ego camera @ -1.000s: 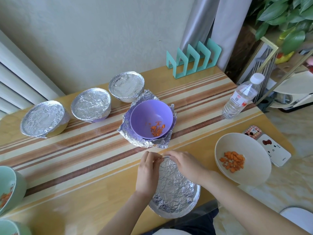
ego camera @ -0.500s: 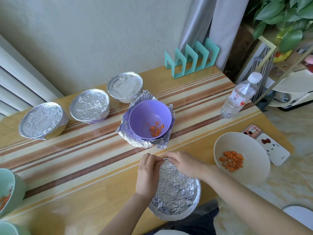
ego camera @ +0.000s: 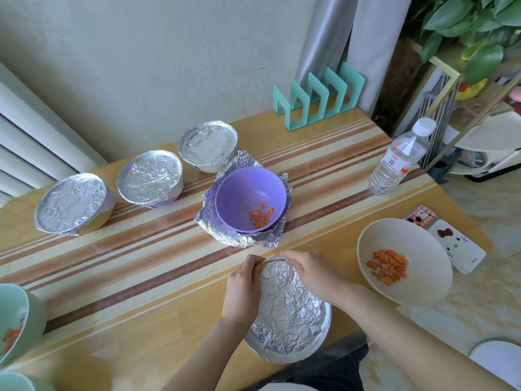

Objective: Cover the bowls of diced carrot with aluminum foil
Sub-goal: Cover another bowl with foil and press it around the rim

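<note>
Scanning the surface [ego camera: 127, 277] from the wall side: three bowls stand in a row, the left capped bowl [ego camera: 72, 203], the middle capped bowl [ego camera: 149, 179] and the right capped bowl [ego camera: 208, 143]. Each is sealed under crinkled foil, contents hidden. Just in front of the right one sits the purple bowl [ego camera: 242, 190], uncovered, with a small heap of diced carrot [ego camera: 260, 217] in its bottom. A loose foil sheet [ego camera: 239, 239] lies crumpled beneath it, edges turned up around its sides. Out right, the cream bowl [ego camera: 423, 277] is open too, with more carrot pieces [ego camera: 387, 265] inside. At the far left edge a green bowl [ego camera: 19, 311] is partly in frame, orange bits showing in it.

Now the front edge: the near bowl [ego camera: 324, 328] wears a foil lid [ego camera: 287, 306] that sags inward across its mouth. The left hand [ego camera: 241, 289] sits on the left rim, fingers curled, grip pinching the foil at the far-left edge. The right hand [ego camera: 311, 270], slightly blurred, curls over the far rim, grip clamped on the foil there. The two sets of fingertips nearly meet at the far rim.

A water bottle [ego camera: 397, 162] stands upright at the right, well apart from the bowls, and a teal rack [ego camera: 318, 94] stands against the wall.
</note>
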### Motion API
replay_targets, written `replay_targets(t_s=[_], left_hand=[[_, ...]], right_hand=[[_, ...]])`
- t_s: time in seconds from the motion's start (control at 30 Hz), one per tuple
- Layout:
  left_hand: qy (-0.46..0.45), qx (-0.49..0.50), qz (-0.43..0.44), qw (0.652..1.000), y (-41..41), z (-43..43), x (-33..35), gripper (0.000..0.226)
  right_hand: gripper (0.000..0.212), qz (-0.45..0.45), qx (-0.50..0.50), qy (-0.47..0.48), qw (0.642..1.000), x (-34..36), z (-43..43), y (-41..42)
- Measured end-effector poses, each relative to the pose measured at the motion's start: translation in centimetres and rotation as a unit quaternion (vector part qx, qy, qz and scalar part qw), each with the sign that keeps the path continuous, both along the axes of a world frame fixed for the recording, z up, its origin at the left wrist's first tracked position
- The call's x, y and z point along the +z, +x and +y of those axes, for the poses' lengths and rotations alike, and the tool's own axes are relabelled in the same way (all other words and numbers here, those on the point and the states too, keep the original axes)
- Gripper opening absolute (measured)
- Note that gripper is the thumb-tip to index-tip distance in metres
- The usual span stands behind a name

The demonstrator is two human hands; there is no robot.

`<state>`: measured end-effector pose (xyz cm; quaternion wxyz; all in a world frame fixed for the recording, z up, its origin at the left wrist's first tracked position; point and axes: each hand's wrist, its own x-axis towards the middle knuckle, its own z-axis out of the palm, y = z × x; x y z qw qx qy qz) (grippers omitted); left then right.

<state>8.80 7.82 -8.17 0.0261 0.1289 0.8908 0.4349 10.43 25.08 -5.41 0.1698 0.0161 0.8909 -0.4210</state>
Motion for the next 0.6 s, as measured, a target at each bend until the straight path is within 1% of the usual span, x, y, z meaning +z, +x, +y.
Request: replay_targets(t_s=[0.07,0.13,0.2,0.3,0.4,0.47,0.6], left_hand=[[0.007,0.0,0.005,1.0,0.1,-0.1,0.1,0.016],[0.013,0.007,0.007,1.0,0.2,-0.2,0.2,0.016],[0.016,0.016,0.005,1.0,0.3,-0.2,0.2,0.011],[0.013,0.017,0.006,1.0,0.5,-0.2,0.1,0.011],[0.012,0.021,0.002,1.0,0.7,-0.1,0.1,0.017],[0.012,0.028,-0.008,1.0,0.7,-0.2,0.0,0.014],[0.02,0.068,-0.025,0.997,0.7,-0.5,0.2,0.017]], right_hand=[[0.035,0.005,0.0,-0.019,1.0,0.2,0.0,0.1],[0.034,0.002,-0.012,-0.033,0.999,0.1,0.0,0.4],[0.034,0.003,-0.035,-0.026,0.999,-0.5,0.0,0.7],[0.033,0.003,-0.045,-0.007,0.999,-1.3,0.1,1.0],[0.033,-0.003,-0.046,-0.023,0.999,-1.1,0.1,1.2],[0.033,-0.001,-0.046,-0.033,0.998,-0.8,0.2,1.4],[0.033,-0.009,-0.06,-0.018,0.998,-1.1,0.3,1.6]])
